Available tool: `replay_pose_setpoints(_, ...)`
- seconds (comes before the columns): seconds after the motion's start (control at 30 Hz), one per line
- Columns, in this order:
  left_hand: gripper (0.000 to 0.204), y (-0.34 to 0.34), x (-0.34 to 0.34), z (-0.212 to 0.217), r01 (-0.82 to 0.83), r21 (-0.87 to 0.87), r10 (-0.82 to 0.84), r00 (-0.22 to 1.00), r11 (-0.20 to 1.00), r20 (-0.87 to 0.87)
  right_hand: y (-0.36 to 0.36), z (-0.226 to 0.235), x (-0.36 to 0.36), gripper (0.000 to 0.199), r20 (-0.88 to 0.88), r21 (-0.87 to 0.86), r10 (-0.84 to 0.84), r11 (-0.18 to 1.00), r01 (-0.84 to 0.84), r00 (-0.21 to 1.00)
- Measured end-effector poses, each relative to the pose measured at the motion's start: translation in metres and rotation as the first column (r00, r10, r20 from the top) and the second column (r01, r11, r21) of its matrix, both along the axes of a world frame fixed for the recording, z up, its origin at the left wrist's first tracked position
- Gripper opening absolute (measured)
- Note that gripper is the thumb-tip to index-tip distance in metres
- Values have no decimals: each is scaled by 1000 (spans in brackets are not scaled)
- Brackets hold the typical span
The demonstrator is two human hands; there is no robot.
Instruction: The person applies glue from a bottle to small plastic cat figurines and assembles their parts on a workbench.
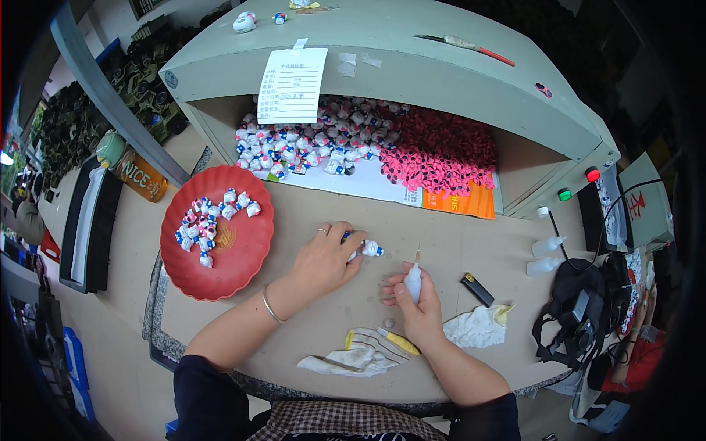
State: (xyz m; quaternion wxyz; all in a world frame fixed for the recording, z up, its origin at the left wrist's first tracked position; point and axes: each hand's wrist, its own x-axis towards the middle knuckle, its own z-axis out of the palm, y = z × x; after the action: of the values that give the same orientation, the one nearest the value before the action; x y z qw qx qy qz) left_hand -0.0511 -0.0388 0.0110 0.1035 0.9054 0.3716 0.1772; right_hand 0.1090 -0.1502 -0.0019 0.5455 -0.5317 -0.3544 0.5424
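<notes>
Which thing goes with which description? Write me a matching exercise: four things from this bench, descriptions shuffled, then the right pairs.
Things
1. Bowl
2. Lighter
3. Needle bottle
4. Pink pieces

Descriptions
A. Held in the right hand
B. Piled inside the shelf
C. Red, with small figures in it
D. Black, lying on the table

Pairs: 1-C, 2-D, 3-A, 4-B

Left of the bottle (413,285) sits a bowl (239,261); right, seemingly a lighter (477,289).
</notes>
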Motion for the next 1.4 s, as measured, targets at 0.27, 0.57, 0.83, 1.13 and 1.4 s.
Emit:
replay_pose_setpoints(0.27, 22, -17, -21, 3, 140, -851, 534, 723, 507, 437, 0, 11, 0, 31, 73, -7, 19, 1000, -19, 997)
replay_pose_setpoints(0.57, 33, -85, -42, 13, 479, -876, 750, 599, -55, 281, -7, 23, -7, 33, 222, 131, 204, 963, -237, 953)
replay_pose_setpoints(0.83, 33, -84, -44, -6, 422, -904, 767, 559, 65, 316, -19, 58, 20, 23, 61, -43, 175, 984, -172, 983)
replay_pose_setpoints(1.13, 33, -83, -42, 0, 563, -823, 793, 468, 72, 390, -30, 28, -1, 23, -78, 55, 195, 980, -191, 978)
replay_pose_setpoints(1.4, 33, -84, -41, -5, 596, -800, 864, 365, 68, 346, -32, 14, -2, 20, 248, 363, -23, 929, -71, 968)
